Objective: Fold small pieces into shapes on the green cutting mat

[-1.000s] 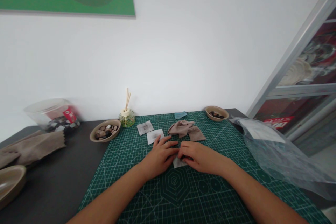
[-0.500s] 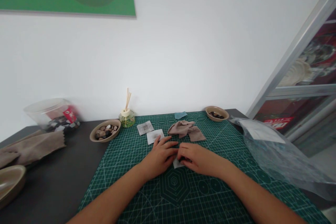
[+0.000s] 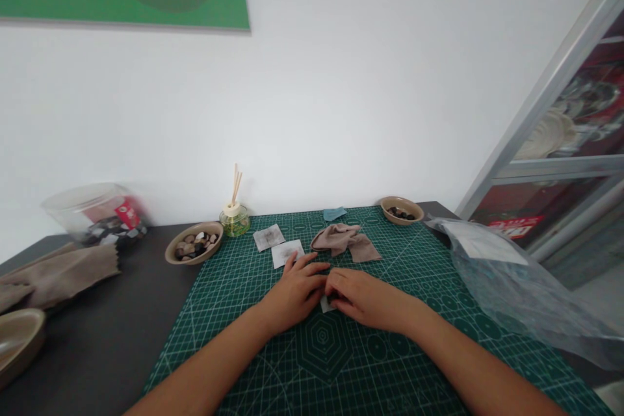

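Left hand [image 3: 295, 292], fingers spread, and right hand [image 3: 363, 296], fingers curled, meet over a pale sheet [image 3: 326, 304] on a green mat [image 3: 214, 338] — their grip on it hidden. Beyond lie a crumpled cloth [image 3: 344, 242] and two marked papers [image 3: 268, 238] — a bowl of stones [image 3: 194, 243] and reed diffuser [image 3: 235, 218] at left.

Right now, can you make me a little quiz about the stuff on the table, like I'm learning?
1. True or false: the blue scrap lies on the mat.
2. What do the fingers of the right hand partly cover?
a) the bag
b) a white square
c) the jar
3. Put these in order, from left to right: cloth, bag, bottle with sticks.
Key: 1 true; 2 b; 3 bottle with sticks, cloth, bag.
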{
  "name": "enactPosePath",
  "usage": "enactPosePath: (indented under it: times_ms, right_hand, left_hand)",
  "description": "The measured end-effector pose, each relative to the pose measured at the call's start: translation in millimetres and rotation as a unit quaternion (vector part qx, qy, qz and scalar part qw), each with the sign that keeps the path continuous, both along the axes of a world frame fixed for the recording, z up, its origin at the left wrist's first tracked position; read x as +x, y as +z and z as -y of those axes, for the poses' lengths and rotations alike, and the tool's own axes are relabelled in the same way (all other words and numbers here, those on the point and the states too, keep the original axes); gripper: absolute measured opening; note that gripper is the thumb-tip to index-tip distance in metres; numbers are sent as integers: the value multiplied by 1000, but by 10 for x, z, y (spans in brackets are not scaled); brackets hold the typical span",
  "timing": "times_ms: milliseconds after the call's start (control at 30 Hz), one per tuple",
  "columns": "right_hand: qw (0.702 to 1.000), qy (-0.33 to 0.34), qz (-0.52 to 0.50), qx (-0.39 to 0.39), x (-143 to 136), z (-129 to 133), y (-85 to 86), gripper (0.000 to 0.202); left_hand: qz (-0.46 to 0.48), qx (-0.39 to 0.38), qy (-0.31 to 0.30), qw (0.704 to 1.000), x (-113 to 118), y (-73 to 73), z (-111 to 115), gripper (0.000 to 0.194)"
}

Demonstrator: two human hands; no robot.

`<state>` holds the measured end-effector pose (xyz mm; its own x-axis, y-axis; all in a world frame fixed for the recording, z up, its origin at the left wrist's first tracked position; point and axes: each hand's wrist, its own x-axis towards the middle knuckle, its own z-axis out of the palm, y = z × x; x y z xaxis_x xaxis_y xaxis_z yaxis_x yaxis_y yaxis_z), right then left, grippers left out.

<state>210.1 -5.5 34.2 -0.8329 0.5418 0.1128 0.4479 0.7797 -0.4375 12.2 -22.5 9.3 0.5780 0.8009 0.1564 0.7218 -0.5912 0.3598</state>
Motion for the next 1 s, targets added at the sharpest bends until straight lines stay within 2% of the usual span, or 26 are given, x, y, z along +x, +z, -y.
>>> enactPosePath:
  times_ms: [167, 333, 500, 667, 833, 1000]
  right_hand:
    - [1000, -11, 1, 13, 33, -22, 34, 12]
    - [1000, 12, -3, 3, 17, -10, 40, 13]
    - [1000, -4, 9, 11, 27, -14, 70, 13]
    - [1000, 21, -1, 13, 11, -4, 44, 12]
    - [1000, 4, 9, 14, 27, -28, 44, 11]
    - [1000, 25, 2, 10, 11, -24, 24, 14]
  left_hand:
    - [-2, -3, -1, 1000, 7, 16, 3, 28]
    - [-3, -3, -3, 1000, 1, 13, 1, 25]
    - [0, -2, -2, 1000, -3, 8, 2, 26]
    - [-1, 0, -1, 1000, 0, 0, -1, 26]
    - [3, -3, -2, 1000, -5, 3, 0, 27]
    - [3, 0, -1, 1000, -8, -9, -5, 28]
